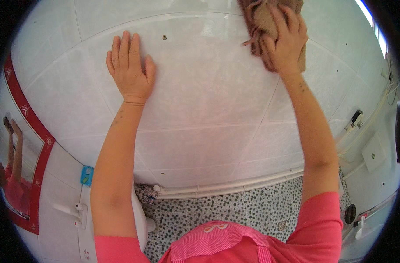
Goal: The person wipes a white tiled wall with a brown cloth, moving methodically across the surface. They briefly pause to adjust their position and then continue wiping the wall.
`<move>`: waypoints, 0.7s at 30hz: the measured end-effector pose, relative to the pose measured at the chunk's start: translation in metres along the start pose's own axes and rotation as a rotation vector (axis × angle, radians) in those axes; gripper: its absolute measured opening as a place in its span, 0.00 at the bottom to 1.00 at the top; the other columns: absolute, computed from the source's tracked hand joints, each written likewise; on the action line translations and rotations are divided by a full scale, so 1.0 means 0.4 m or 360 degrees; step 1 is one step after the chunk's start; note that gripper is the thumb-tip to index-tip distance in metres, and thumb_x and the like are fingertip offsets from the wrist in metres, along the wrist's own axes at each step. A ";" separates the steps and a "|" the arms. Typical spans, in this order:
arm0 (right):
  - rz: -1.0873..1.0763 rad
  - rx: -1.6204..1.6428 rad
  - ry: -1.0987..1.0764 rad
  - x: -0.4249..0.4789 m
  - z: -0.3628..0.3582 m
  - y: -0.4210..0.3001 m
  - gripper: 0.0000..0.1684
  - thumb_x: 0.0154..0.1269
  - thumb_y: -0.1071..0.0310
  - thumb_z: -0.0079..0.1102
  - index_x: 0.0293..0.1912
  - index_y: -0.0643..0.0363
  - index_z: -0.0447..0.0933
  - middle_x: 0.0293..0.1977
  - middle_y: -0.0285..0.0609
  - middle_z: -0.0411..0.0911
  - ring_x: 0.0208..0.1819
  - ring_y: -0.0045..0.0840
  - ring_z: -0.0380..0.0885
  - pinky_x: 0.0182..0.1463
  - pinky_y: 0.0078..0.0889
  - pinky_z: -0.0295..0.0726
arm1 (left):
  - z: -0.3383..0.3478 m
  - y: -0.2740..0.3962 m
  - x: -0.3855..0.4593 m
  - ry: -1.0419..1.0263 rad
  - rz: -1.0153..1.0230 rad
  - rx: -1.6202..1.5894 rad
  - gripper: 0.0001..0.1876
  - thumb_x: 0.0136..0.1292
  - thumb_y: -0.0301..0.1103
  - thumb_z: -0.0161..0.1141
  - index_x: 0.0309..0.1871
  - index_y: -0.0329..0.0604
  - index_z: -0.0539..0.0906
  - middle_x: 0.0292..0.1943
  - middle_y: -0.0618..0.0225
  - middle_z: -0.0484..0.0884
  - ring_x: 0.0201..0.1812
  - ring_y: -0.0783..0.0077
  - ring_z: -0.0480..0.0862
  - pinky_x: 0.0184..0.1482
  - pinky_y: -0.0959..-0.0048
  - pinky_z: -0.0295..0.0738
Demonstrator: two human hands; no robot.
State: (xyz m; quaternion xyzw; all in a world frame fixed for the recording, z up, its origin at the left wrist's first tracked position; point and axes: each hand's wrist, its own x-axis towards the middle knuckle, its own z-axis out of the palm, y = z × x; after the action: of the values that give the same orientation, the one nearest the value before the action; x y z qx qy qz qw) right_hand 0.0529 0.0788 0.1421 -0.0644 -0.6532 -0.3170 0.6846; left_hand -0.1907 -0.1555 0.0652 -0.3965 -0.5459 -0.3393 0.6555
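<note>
White wall tiles (200, 79) fill the middle of the head view, with a small hole at the upper centre. My left hand (131, 67) lies flat on the tiles, fingers spread and pointing up, holding nothing. At the upper right, my right hand (283, 42) presses a bunched brown cloth (264, 19) against the wall. The thumb and fingers lie over the cloth, and its folds hang out to the left of the hand and below it. Part of the cloth is cut off by the picture's top edge.
A red-framed mirror (35, 177) hangs at left, near a blue soap dish (87, 175). White pipes (219, 190) run along the wall's foot above a pebble-patterned floor (200, 210). A floor drain (281, 225) lies lower right. Crumpled cloth (147, 193) sits by a white basin edge.
</note>
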 end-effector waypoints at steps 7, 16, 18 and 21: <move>-0.0186 0.0230 -0.0699 -0.407 -0.086 -0.232 0.38 0.39 0.47 0.67 0.57 0.30 0.75 0.55 0.32 0.66 0.56 0.41 0.60 0.55 0.51 0.60 | 0.002 -0.009 -0.002 0.0035 -0.0010 0.0035 0.26 0.60 0.36 0.54 0.63 0.46 0.73 0.67 0.64 0.68 0.70 0.58 0.62 0.69 0.53 0.50; -0.0813 0.0440 -0.1432 -0.577 -0.181 -0.258 0.36 0.45 0.55 0.67 0.58 0.26 0.72 0.53 0.19 0.66 0.57 0.22 0.62 0.57 0.44 0.63 | 0.004 -0.007 -0.003 -0.0002 0.0016 -0.0026 0.25 0.59 0.36 0.54 0.62 0.47 0.74 0.67 0.64 0.67 0.71 0.56 0.61 0.69 0.51 0.48; -0.0672 0.0274 -0.1196 -0.472 -0.165 -0.221 0.32 0.45 0.56 0.67 0.55 0.28 0.74 0.53 0.23 0.67 0.58 0.28 0.62 0.58 0.44 0.63 | 0.003 -0.011 -0.006 0.0006 0.0059 -0.0048 0.25 0.59 0.36 0.54 0.62 0.47 0.74 0.67 0.63 0.68 0.71 0.55 0.61 0.69 0.50 0.47; -0.0131 0.0040 -0.0666 -0.293 -0.117 -0.168 0.30 0.47 0.60 0.65 0.54 0.38 0.77 0.56 0.37 0.66 0.60 0.42 0.62 0.60 0.48 0.62 | 0.007 -0.006 -0.012 -0.0014 0.0048 -0.0070 0.25 0.59 0.35 0.54 0.62 0.47 0.74 0.67 0.63 0.68 0.71 0.55 0.60 0.70 0.51 0.47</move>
State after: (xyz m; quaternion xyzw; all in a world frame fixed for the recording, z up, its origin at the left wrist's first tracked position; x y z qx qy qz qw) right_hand 0.0646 0.0432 0.0043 -0.0936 -0.7871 -0.3164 0.5211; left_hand -0.1950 -0.1540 0.0609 -0.4205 -0.5352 -0.3394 0.6493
